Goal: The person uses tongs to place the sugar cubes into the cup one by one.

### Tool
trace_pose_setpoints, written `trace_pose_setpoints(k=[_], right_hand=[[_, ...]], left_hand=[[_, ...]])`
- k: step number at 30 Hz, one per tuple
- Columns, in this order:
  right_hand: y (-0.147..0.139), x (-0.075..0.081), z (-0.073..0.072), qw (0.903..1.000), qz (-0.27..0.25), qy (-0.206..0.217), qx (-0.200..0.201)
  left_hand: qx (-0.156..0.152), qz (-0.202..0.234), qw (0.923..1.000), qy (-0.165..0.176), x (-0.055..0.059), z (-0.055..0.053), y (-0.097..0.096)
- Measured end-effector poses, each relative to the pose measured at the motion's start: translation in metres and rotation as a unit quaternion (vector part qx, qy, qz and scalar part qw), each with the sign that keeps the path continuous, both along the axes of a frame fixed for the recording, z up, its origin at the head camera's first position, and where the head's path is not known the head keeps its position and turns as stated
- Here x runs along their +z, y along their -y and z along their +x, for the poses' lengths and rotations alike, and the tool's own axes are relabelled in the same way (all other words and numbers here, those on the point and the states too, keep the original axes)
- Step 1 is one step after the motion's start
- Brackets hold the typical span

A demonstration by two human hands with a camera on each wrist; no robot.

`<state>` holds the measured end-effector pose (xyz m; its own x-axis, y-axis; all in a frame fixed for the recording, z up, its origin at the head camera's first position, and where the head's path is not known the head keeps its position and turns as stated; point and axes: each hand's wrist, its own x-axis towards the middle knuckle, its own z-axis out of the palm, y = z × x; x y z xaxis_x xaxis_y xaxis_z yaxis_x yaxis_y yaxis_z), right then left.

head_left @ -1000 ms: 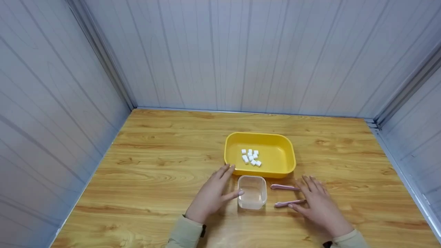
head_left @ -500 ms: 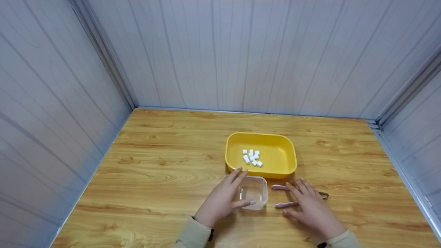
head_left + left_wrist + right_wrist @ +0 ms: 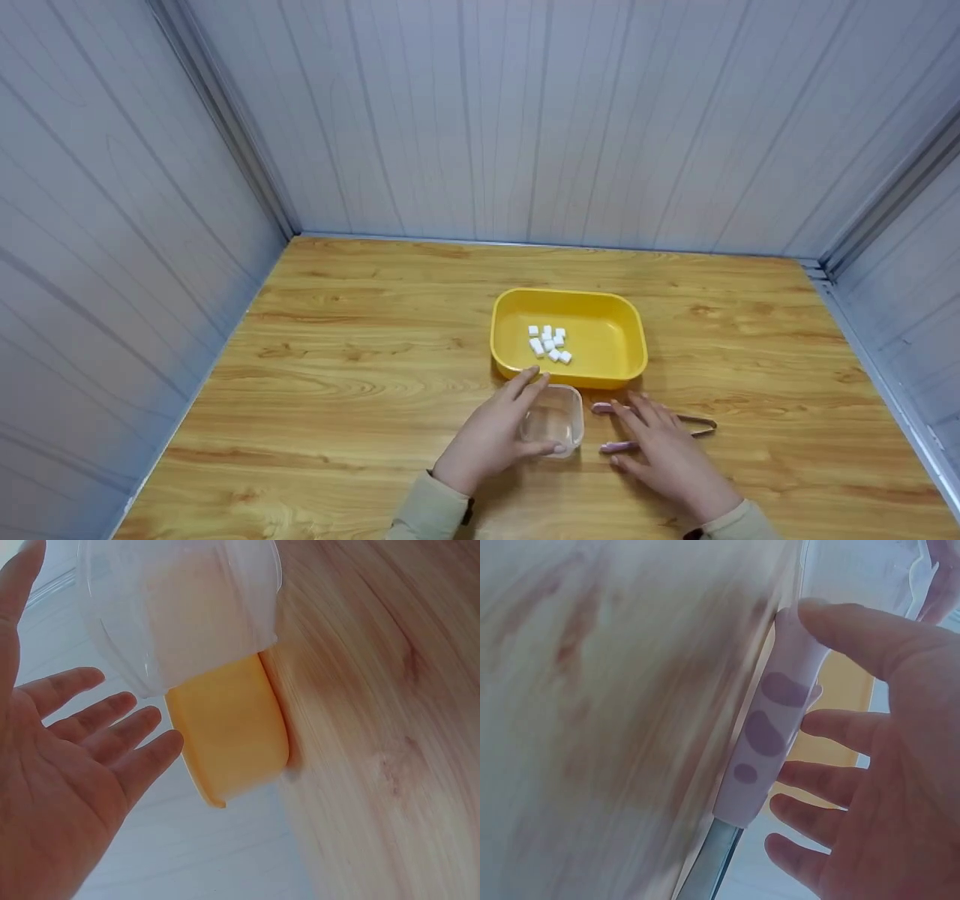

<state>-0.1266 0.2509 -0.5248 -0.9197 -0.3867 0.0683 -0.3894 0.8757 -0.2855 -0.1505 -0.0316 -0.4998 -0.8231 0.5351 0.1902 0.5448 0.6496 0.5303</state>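
My left hand [image 3: 495, 433] is over the left side of a small clear plastic container [image 3: 559, 412], fingers spread and thumb extended across its near edge. In the left wrist view the fingers of that hand [image 3: 82, 742] are loosely spread beside the container [image 3: 187, 615]. My right hand [image 3: 666, 454] hovers over a pair of tongs [image 3: 697, 420], covering their middle. Their pink ends point left toward the container and their metal bend lies at the right. In the right wrist view the right hand's [image 3: 862, 757] relaxed fingers are alongside a pink, purple-spotted tong arm [image 3: 769, 727].
Behind the container stands a yellow tray [image 3: 607, 296] with several white cubes [image 3: 549, 343] toward its left side. Everything sits on a wood-grain table [image 3: 360, 330]. Pale panelled walls [image 3: 525, 120] rise at the back and both sides.
My left hand has moved right, from beside the container to over its left side. My right hand has shifted left along the tongs, uncovering their metal bend.
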Motion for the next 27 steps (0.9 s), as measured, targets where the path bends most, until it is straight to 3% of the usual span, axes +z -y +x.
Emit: trace_pose_setpoints(k=[17,27], right_hand=[[0.0054,0.0012,-0.0026,0.9998,-0.001,0.02,-0.007],[0.0,-0.0052,-0.0041,0.9997,-0.005,-0.023,0.005]], left_hand=[[-0.009,-0.008,0.9999,0.003,-0.0042,-0.0029,-0.0061],[-0.012,-0.006,0.9994,-0.031,-0.0088,-0.004,-0.0044]])
